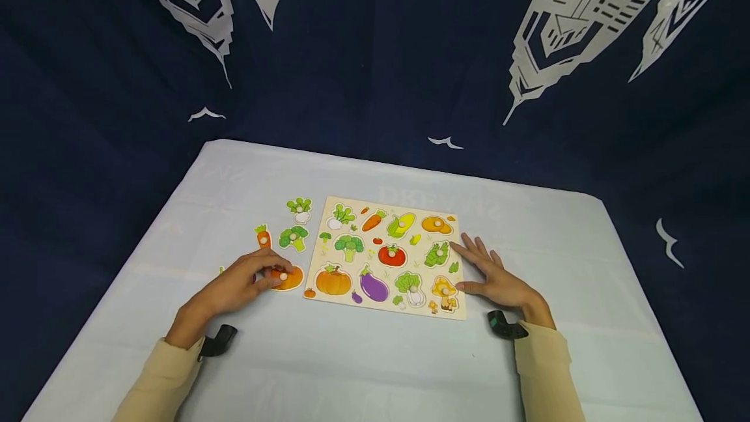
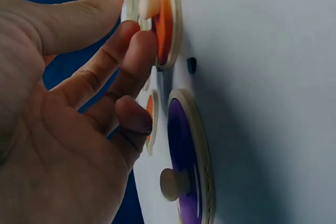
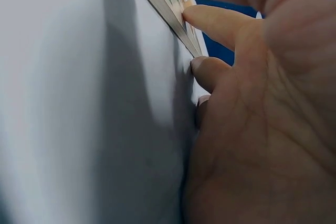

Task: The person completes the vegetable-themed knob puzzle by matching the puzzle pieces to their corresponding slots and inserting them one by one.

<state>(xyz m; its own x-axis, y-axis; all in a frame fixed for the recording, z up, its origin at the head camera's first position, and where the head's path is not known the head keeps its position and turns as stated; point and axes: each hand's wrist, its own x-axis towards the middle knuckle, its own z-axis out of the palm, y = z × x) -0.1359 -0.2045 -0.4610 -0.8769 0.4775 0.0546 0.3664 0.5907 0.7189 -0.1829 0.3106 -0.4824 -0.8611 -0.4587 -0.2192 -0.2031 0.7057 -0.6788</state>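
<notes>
In the head view, my left hand (image 1: pixel 241 282) is over an orange pumpkin puzzle piece (image 1: pixel 295 278) on the table, left of a wooden vegetable puzzle board (image 1: pixel 375 272). The left wrist view shows the thumb and loosely bent fingers around the pumpkin's wooden knob (image 2: pixel 149 7), not closed on it. Below them lies a purple eggplant piece (image 2: pixel 181 145) with its own knob, mostly hidden by the hand from above. My right hand (image 1: pixel 498 279) spreads its fingers at the board's right edge; the index fingertip (image 3: pixel 191 14) touches the board's top.
A carrot piece (image 1: pixel 263 236), a broccoli piece (image 1: pixel 293 238) and a turnip piece (image 1: pixel 301 208) lie left of the board. Tomato (image 1: pixel 391 255), corn and several other knobbed pieces sit in the board. A white cloth covers the table (image 1: pixel 375 370); a dark curtain (image 1: pixel 363 83) hangs behind.
</notes>
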